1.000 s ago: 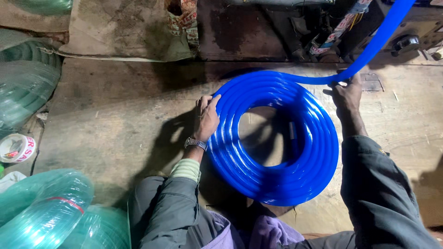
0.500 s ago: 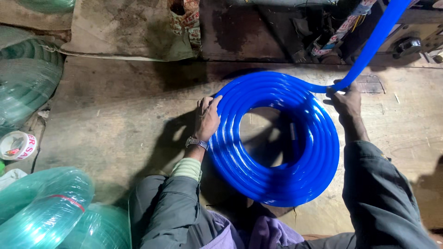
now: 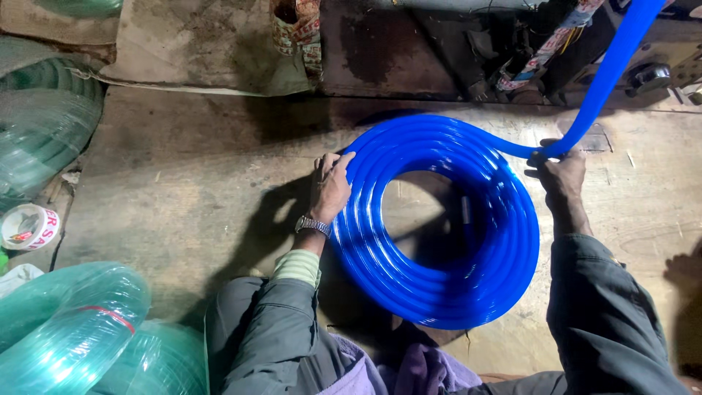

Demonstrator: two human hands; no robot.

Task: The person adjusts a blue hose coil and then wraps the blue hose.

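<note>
Blue hose coil (image 3: 439, 219) lies flat on the worn wooden floor (image 3: 183, 190) before you, where it lay a second ago. Your right hand (image 3: 559, 172) has moved slightly up and inward along the coil's far right edge, fingers closed around the loose hose strand (image 3: 603, 80) rising to the upper right. Your left hand (image 3: 330, 189), wearing a wristwatch (image 3: 313, 225), rests open against the coil's left rim, fingers spread.

A white tape roll (image 3: 28, 227) with red lettering lies at the left edge, above green plastic-wrapped hose coils (image 3: 69, 329).
</note>
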